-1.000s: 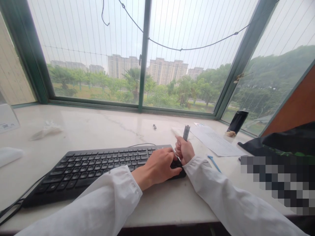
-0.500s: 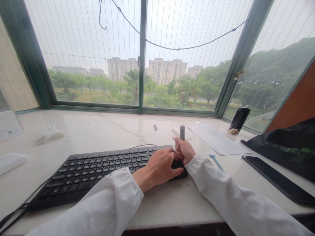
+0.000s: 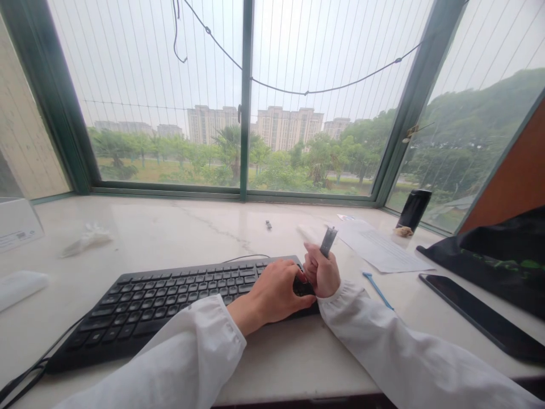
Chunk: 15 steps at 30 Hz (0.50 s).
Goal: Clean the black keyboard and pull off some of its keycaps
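Note:
A black keyboard (image 3: 170, 295) lies on the pale marble sill. My left hand (image 3: 272, 292) rests over its right end, fingers curled down on the keys and the keyboard's edge. My right hand (image 3: 322, 272) is closed in a fist round a slim grey tool (image 3: 328, 241), perhaps a small brush or key puller, whose upper end sticks up and leans right. The tool's lower end is hidden between my two hands at the keyboard's right corner.
A printed paper sheet (image 3: 378, 247), a blue pick (image 3: 377, 288), a black phone (image 3: 481, 315) and dark cloth (image 3: 494, 250) lie to the right. A black cylinder (image 3: 414, 209) stands by the window. Crumpled plastic (image 3: 87, 238), a white box (image 3: 17, 224) and a small dark piece (image 3: 268, 224) lie farther off.
The grey tool in my right fist has tipped from upright to leaning right. My left hand stays on the keyboard's right end. The view has shifted down slightly.

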{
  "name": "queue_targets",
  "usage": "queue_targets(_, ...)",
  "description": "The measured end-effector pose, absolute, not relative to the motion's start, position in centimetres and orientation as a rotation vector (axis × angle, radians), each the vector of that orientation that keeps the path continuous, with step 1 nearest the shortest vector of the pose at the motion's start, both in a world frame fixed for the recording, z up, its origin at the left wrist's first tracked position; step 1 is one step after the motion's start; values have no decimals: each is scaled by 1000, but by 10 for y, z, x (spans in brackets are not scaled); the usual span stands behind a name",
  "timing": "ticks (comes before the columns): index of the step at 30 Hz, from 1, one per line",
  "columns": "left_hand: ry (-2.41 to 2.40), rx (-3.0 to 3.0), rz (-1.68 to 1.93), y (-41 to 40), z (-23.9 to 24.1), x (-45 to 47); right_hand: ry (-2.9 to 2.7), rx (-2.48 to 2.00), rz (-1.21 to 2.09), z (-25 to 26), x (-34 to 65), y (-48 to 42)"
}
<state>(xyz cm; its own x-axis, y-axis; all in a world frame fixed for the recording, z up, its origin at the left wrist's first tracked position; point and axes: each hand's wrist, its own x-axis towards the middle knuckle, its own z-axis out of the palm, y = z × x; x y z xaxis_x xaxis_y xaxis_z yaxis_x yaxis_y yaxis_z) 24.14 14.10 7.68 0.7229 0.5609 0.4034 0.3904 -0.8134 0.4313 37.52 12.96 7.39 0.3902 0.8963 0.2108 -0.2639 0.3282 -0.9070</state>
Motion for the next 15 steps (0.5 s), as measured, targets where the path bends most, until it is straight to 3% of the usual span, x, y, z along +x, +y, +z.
queue_targets(15, 536, 2579, 890, 141, 75, 243, -1442, -1133, 358, 65, 378, 108)
